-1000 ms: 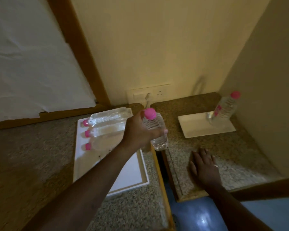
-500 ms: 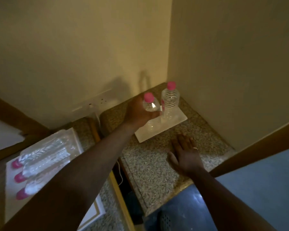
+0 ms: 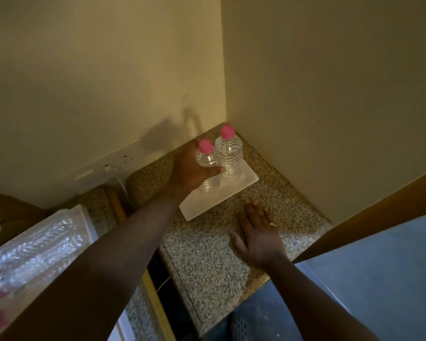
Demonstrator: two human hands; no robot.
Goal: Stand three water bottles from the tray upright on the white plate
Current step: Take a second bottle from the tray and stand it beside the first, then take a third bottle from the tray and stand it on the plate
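A white rectangular plate lies on the speckled stone counter in the corner. One clear water bottle with a pink cap stands upright at the plate's far end. My left hand grips a second pink-capped bottle upright, its base down on the plate right beside the first. My right hand rests flat on the counter just in front of the plate, fingers spread, holding nothing. At the lower left, three more bottles lie on their sides on the white tray.
Two walls meet just behind the plate and hem it in. A wall socket with a white plug and cable sits left of it. A dark gap separates the tray's counter from the plate's counter. Blue floor lies to the right.
My left hand carried the bottle from above the tray rightward to the plate and lowered it beside the standing bottle. The camera swung right. My right hand stayed flat on the counter.
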